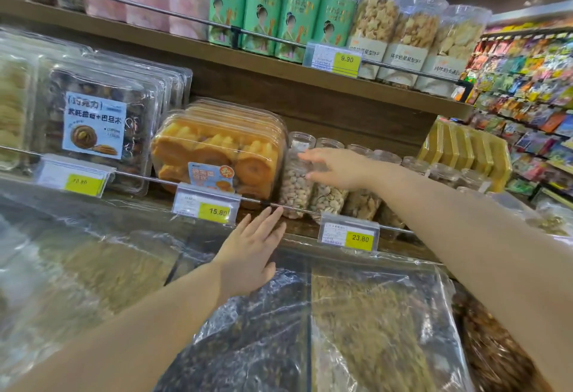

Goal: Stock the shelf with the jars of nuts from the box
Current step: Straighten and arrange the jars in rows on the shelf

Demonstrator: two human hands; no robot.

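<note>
Clear round plastic jar of pale nuts (pixel 294 193) stands leftmost in the jar row on the wooden middle shelf (pixel 300 230), just beside the orange-biscuit tub (pixel 217 156). Right hand (pixel 338 168) has straight fingers laid on the jar's upper wall, no grip. Left hand (pixel 251 252) is flat and empty. Judged: rigid, slick, moderately heavy, so grasp round mid-body.

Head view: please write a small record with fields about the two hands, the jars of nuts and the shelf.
right hand: fingers straight, touching the leftmost jars
left hand: open, fingertips at the shelf rail
jars of nuts: upright row on the middle shelf, right of the orange snack box
price tag below jars: 23.80
supply box: not in view
</note>
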